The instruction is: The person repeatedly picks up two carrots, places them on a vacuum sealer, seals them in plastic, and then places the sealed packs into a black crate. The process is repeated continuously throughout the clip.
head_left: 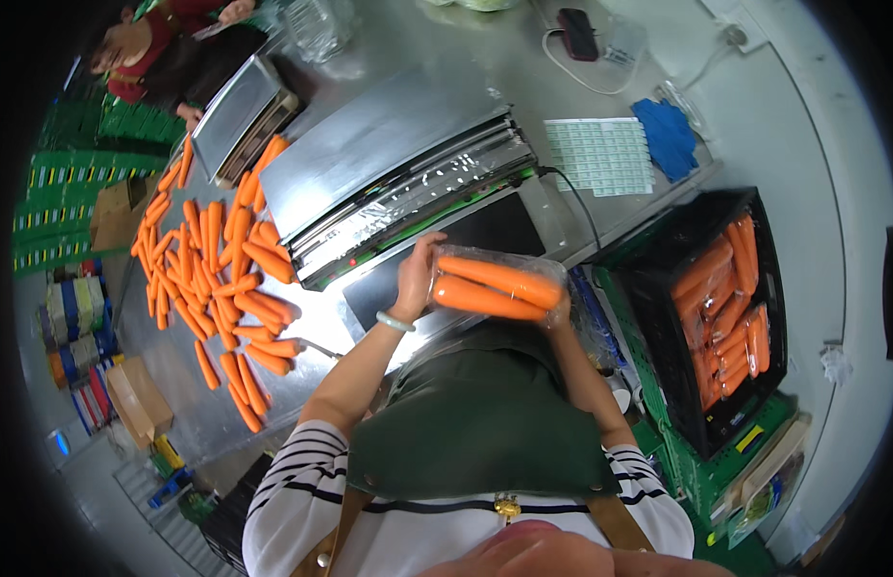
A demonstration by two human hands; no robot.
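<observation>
Gripping the left end of a clear plastic-wrapped pack of orange carrots (496,281) with your left hand (420,277), you have your right hand (559,313) closed around the opposite end, its fingers partly hidden. The pack is in front of your dark green apron (475,418), near the lower edge of a silver metal wrapping machine (370,159) and its flat black plate (495,234). Its long axis runs crosswise from hand to hand, the right end slightly lower in the view; the carrots inside lie side by side along that axis. You cannot tell for certain which way every tapered tip points.

To your right, a black rectangular plastic crate (644,322) sits tilted on a green plastic crate (730,468), and holds more clear-wrapped orange carrots, layered over one another. To your left, loose orange carrots (268,263) are heaped across the grey metal table (182,385), pointing in many directions. Beyond the table's left edge you have an open brown cardboard box (139,402), its contents unclear, and stacked green crates (81,197).
</observation>
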